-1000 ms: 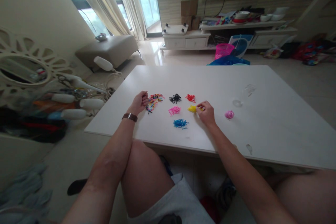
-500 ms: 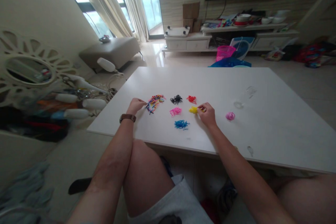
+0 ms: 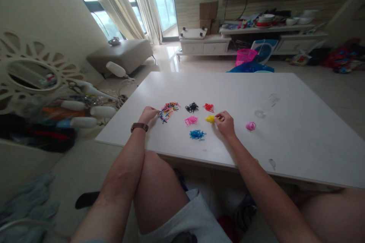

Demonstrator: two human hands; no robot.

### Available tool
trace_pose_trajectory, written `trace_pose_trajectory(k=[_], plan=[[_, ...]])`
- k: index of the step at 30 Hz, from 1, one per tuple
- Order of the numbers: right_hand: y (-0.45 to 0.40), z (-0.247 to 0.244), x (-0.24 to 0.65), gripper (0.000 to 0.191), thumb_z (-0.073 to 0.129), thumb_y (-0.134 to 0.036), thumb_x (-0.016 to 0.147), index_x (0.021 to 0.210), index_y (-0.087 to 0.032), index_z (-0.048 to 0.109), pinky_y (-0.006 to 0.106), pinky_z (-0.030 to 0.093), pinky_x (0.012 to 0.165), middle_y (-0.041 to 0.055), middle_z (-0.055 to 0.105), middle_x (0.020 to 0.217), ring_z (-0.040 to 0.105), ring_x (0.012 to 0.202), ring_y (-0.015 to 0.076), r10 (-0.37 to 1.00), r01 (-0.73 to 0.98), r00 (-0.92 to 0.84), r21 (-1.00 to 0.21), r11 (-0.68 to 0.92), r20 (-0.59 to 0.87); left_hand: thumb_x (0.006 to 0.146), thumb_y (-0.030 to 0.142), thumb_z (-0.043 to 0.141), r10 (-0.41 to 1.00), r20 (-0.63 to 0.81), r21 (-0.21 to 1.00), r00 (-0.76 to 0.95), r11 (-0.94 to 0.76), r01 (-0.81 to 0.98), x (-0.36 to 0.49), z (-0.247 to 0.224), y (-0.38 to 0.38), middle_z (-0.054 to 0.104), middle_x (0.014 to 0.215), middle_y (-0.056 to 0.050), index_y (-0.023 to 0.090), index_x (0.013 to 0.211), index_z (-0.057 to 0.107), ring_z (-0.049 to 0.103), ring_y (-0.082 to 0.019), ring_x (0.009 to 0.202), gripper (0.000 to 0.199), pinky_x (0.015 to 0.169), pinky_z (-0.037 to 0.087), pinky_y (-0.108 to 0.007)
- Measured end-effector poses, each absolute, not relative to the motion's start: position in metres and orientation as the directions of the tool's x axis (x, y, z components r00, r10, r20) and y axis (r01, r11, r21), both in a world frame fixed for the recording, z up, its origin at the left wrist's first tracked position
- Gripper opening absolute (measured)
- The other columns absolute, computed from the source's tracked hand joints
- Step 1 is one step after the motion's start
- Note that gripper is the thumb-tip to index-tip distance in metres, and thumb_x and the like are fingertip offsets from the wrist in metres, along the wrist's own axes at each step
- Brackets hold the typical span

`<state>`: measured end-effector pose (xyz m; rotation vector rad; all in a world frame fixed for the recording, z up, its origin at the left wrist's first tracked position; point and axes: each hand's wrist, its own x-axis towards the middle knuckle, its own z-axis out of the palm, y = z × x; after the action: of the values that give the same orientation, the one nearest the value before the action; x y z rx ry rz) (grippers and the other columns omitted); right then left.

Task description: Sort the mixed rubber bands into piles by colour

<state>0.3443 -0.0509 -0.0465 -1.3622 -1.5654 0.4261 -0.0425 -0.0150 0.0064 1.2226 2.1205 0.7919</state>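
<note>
On the white table (image 3: 245, 91) lie small rubber bands in several piles. My left hand (image 3: 148, 114), with a brown watch on its wrist, has its fingers pinched at the left edge of the mixed-colour rubber bands (image 3: 169, 111); what they grip is too small to make out. My right hand (image 3: 226, 123) is closed at the yellow rubber bands (image 3: 210, 119), with a bit of yellow between its fingers. Between the hands are the black rubber bands (image 3: 192, 107), red rubber bands (image 3: 208, 107), pink rubber bands (image 3: 191, 120) and blue rubber bands (image 3: 197, 134).
Right of my right hand stands a small round pink object (image 3: 251, 126). Beyond it are a clear ring-like piece (image 3: 259, 114) and a clear plastic piece (image 3: 273, 100). A small clear item (image 3: 272, 164) lies by the front edge. White lamp-like arms (image 3: 116, 69) stand left of the table.
The view has shifted very slightly. Both hands and the piles stay in nearly the same places.
</note>
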Motion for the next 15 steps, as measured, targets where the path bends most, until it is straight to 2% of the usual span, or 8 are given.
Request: trace_pose_trajectory(k=[6, 15], plan=[[-0.0509, -0.0464, 0.3439, 0.008, 0.059, -0.027, 0.075, 0.071, -0.021, 0.062, 0.032, 0.046, 0.07, 0.0012, 0.061, 0.079, 0.054, 0.068, 0.0166, 0.896, 0.551, 0.114, -0.778, 0.302, 0.429, 0.059, 0.017, 0.072, 0.868, -0.112, 0.731, -0.484, 0.402, 0.552, -0.045, 0.0061, -0.0136, 0.05, 0.046, 0.0, 0.014, 0.053, 0.065, 0.049, -0.015, 0.055, 0.01, 0.054, 0.034, -0.027], [-0.0505, -0.0481, 0.3446, 0.009, 0.058, -0.026, 0.075, 0.071, -0.02, 0.063, 0.031, 0.046, 0.069, 0.0007, 0.06, 0.078, 0.054, 0.066, 0.0156, 0.895, 0.546, 0.104, -0.777, 0.313, 0.434, 0.056, 0.019, 0.077, 0.895, -0.108, 0.724, -0.434, 0.37, 0.582, -0.0463, 0.0013, -0.0124, 0.061, 0.055, -0.003, 0.013, 0.06, 0.069, 0.054, -0.016, 0.061, 0.01, 0.057, 0.036, -0.027]])
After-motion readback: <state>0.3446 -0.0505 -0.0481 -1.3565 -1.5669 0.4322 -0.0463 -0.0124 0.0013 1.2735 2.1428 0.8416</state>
